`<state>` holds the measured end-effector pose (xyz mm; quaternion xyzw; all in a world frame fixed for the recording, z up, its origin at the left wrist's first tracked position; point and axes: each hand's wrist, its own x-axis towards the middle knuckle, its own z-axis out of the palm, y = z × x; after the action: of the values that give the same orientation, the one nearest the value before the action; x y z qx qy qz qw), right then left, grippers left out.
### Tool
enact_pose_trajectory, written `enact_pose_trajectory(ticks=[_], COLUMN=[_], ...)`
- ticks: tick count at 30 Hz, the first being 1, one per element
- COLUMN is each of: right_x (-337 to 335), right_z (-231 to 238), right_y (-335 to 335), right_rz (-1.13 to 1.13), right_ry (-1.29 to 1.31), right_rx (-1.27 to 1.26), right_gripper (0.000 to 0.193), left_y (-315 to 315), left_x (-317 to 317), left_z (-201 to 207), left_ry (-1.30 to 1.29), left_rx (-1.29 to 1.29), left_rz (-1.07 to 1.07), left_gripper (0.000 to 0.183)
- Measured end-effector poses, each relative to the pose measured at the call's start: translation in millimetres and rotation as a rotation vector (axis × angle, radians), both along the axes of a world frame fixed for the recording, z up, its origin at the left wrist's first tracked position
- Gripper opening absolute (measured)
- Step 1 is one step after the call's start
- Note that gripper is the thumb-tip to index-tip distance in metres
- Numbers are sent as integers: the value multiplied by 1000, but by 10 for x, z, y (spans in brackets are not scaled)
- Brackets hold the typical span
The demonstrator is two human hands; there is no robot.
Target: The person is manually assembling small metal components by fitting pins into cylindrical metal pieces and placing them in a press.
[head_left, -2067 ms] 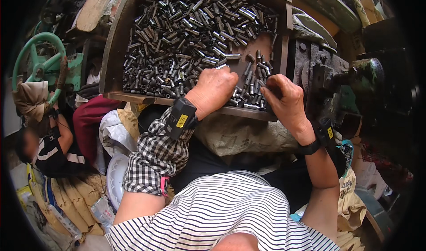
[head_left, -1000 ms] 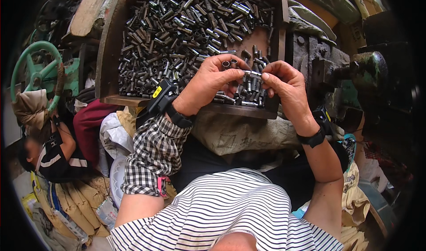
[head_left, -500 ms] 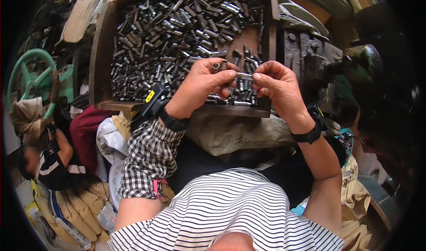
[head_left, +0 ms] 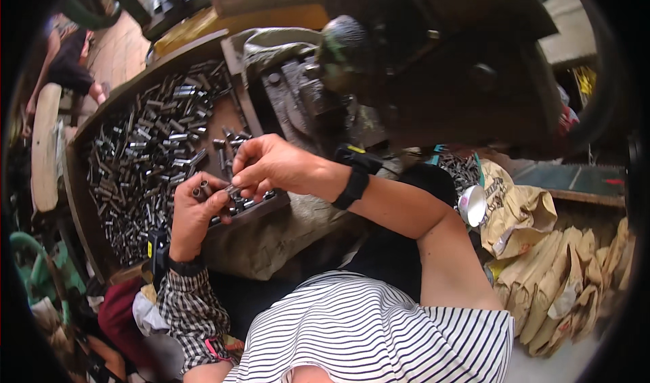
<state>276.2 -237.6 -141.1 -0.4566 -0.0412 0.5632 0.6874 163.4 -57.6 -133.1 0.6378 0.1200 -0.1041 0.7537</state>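
Short metal tubes [head_left: 202,189] stick up between the fingers of my left hand [head_left: 188,219], which is closed around them. Thumb and fingers of my right hand [head_left: 284,168] are pinched at a small shiny metal piece [head_left: 231,189] between the two hands; my fingers hide much of it. Both hands are over the near right corner of a wooden tray [head_left: 80,204]. Inside lies a heap of loose metal tubes [head_left: 145,153], dark and shiny, with a smaller group beneath my hands.
A dark, greasy machine [head_left: 294,95] stands beyond the tray's right side. At the right are a bag of metal pieces [head_left: 455,166], a white cup [head_left: 472,206] and brown paper sacks [head_left: 562,281]. A green handwheel [head_left: 30,251] and a person's arm [head_left: 105,356] show at left.
The view has swung to the right, so the tray now appears farther left and the sacks at right show more. Both hands stay together at the small metal piece.
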Motion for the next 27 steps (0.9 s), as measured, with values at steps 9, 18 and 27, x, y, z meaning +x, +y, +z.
enact_pose_trajectory(ticks=[9, 18, 27], right_x=[-169, -869, 99], right_z=[110, 1326, 1101], right_y=[-40, -2074, -2836], right_rz=[-41, -687, -1172], right_ry=[-480, -1393, -1380], right_rx=[-60, -175, -527], right_gripper=[24, 21, 29], left_y=[-5, -51, -576], left_x=[-15, -680, -142], left_z=[-142, 70, 146], left_ry=[30, 39, 46], left_rx=[-274, -77, 5], left_rz=[134, 492, 298], left_gripper=[13, 19, 18])
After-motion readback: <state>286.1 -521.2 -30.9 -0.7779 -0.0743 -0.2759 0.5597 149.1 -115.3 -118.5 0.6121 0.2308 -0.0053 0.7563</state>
